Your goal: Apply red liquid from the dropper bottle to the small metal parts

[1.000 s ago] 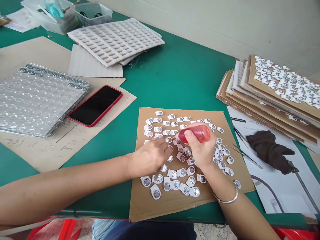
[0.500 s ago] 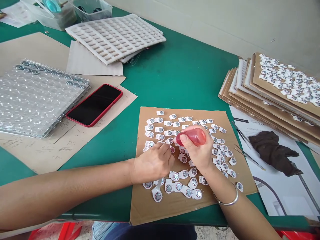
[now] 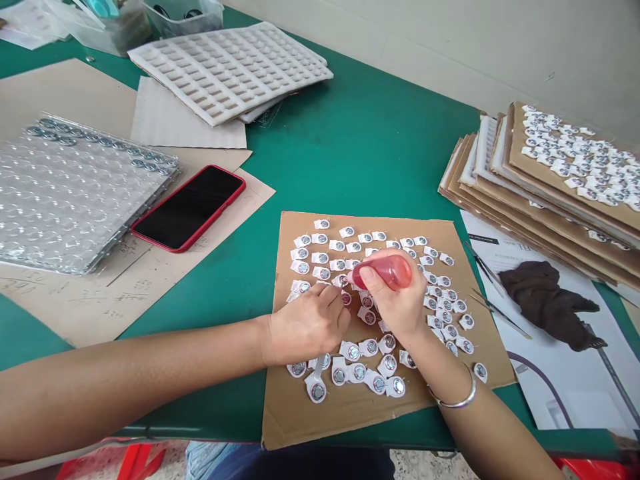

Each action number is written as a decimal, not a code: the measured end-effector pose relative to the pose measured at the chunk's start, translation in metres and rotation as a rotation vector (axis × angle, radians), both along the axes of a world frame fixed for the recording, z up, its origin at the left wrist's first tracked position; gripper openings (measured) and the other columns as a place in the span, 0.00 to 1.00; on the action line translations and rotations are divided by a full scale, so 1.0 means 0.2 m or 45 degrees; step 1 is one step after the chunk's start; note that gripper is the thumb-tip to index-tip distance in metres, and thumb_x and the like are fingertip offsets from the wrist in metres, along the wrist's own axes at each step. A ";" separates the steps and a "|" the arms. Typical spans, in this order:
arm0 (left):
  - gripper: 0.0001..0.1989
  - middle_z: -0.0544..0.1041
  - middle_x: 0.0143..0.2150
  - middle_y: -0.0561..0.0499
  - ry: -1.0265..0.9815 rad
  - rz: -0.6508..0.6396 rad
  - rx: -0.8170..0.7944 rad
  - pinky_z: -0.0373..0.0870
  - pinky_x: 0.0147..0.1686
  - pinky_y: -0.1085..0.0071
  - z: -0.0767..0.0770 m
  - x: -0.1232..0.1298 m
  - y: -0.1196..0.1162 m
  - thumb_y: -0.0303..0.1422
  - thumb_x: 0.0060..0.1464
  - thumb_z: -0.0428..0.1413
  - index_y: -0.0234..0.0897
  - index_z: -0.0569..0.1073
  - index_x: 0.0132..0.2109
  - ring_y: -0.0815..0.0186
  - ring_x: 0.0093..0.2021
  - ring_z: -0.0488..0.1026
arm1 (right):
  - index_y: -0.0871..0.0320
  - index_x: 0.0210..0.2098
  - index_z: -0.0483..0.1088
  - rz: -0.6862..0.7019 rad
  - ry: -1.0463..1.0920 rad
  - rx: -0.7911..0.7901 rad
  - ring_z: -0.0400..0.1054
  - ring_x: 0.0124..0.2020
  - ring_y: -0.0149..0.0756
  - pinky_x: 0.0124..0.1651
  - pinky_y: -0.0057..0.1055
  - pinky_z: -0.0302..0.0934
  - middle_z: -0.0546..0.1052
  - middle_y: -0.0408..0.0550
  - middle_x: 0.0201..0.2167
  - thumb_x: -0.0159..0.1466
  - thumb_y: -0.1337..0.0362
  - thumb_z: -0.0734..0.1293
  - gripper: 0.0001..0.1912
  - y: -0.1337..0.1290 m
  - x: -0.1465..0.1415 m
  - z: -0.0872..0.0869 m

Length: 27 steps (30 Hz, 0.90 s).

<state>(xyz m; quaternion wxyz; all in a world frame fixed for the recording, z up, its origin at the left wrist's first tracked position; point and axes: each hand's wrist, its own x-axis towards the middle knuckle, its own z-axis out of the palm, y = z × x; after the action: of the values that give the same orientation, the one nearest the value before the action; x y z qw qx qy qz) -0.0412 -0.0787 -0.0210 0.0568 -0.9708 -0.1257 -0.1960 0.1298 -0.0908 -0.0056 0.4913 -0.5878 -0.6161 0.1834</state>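
My right hand (image 3: 400, 300) is wrapped round a small translucent red squeeze bottle (image 3: 387, 273). The bottle is tilted, its nozzle pointing left and down close to the small white-backed round metal parts on a cardboard sheet (image 3: 290, 427). Just left of the nozzle, my left hand (image 3: 307, 323) is closed, knuckles up, low over the sheet. Its fingertips are hidden, and a thin grey strip (image 3: 319, 367) shows below it; I cannot tell what it grips. Several of the round parts (image 3: 356, 372) lie in loose rows around both hands.
A red-cased phone (image 3: 190, 208) and a clear plastic tray (image 3: 75, 200) lie on the left. White moulded trays (image 3: 230, 73) are at the back. To the right are stacked cardboard sheets (image 3: 540, 180), tweezers (image 3: 500, 313) and a dark cloth-like item (image 3: 545, 300) on printed paper.
The view shifts very slightly. Both hands and the red bottle stay in nearly the same place over the cardboard sheet.
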 end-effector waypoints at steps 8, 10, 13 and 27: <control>0.09 0.70 0.24 0.46 0.014 0.010 0.014 0.61 0.22 0.68 0.00 0.00 0.00 0.20 0.53 0.49 0.31 0.66 0.26 0.63 0.27 0.65 | 0.56 0.33 0.68 -0.019 0.005 -0.021 0.70 0.32 0.30 0.37 0.30 0.66 0.74 0.43 0.30 0.55 0.62 0.70 0.08 0.01 0.00 -0.01; 0.09 0.69 0.24 0.46 0.016 0.011 0.014 0.60 0.22 0.68 0.00 -0.01 0.00 0.20 0.52 0.49 0.32 0.66 0.26 0.63 0.27 0.64 | 0.56 0.33 0.68 -0.029 0.007 -0.025 0.70 0.32 0.30 0.36 0.29 0.66 0.74 0.43 0.30 0.54 0.62 0.70 0.08 0.01 0.01 -0.01; 0.09 0.69 0.24 0.47 0.010 0.015 0.022 0.59 0.21 0.68 0.00 -0.01 0.00 0.20 0.52 0.49 0.32 0.66 0.25 0.63 0.26 0.64 | 0.56 0.32 0.69 -0.040 -0.007 -0.008 0.69 0.32 0.29 0.37 0.29 0.65 0.74 0.42 0.30 0.55 0.62 0.69 0.08 0.02 0.01 -0.01; 0.09 0.70 0.25 0.45 0.061 0.014 -0.008 0.61 0.24 0.68 0.00 -0.01 0.01 0.20 0.53 0.48 0.32 0.66 0.26 0.62 0.28 0.66 | 0.56 0.32 0.68 -0.075 0.023 0.020 0.69 0.31 0.30 0.36 0.30 0.65 0.73 0.41 0.29 0.55 0.61 0.70 0.08 0.03 0.02 -0.04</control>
<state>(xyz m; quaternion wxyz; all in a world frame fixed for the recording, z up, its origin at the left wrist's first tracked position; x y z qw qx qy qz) -0.0433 -0.0764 -0.0212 0.0580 -0.9747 -0.1303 -0.1722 0.1347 -0.0844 -0.0131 0.5067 -0.6001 -0.5954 0.1693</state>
